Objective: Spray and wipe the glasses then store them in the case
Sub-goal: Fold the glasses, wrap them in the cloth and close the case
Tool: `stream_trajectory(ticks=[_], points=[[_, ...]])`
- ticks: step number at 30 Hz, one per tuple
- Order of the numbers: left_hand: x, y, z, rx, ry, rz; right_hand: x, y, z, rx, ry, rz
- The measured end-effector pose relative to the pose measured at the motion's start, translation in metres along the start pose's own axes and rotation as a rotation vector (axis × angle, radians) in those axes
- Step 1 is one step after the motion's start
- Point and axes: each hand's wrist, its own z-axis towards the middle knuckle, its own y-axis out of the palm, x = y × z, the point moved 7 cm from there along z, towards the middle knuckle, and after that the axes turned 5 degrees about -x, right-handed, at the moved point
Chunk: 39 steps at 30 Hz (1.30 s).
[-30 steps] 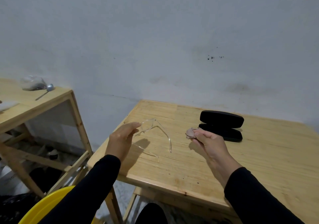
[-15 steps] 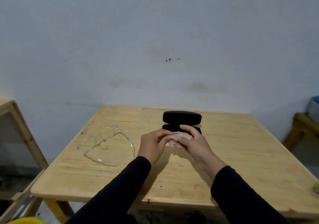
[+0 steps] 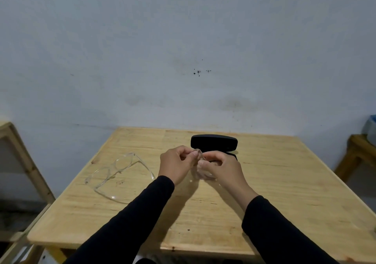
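Clear-framed glasses (image 3: 120, 174) lie with arms unfolded on the left part of the wooden table (image 3: 284, 182), untouched. A black glasses case (image 3: 214, 141) stands open at the back middle, its lower half partly hidden by my hands. My left hand (image 3: 176, 165) and my right hand (image 3: 221, 167) meet just in front of the case. Both pinch a small pale pink cloth (image 3: 198, 156) between the fingertips, held a little above the table. No spray bottle is in sight.
A second wooden table's edge (image 3: 12, 141) stands at the far left. A wooden stool or bench (image 3: 358, 147) with a bluish container (image 3: 371, 127) on it is at the far right. A grey wall rises directly behind the table.
My left hand let go of the glasses, which now lie on the table, and joined my right hand on the cloth. The view swung right and centred on the table.
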Motion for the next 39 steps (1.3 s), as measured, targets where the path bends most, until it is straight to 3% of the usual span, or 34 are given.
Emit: stream_trajectory(ticks=[13, 19, 28, 35, 39], points=[[0.015, 0.011, 0.005, -0.114, -0.027, -0.261, -0.012, -0.005, 0.019, -0.101, -0.058, 0.155], [0.031, 0.012, 0.007, -0.112, 0.036, -0.170, -0.018, -0.013, 0.016, -0.142, -0.061, 0.121], [0.046, -0.013, 0.014, -0.085, 0.104, -0.057, -0.036, -0.063, 0.012, -0.026, -0.045, -0.099], [0.062, -0.038, 0.013, -0.029, 0.165, -0.055, -0.056, -0.086, 0.002, -0.092, -0.055, -0.357], [0.070, -0.046, 0.011, -0.025, 0.208, -0.066, -0.063, -0.098, -0.002, -0.063, -0.067, -0.333]])
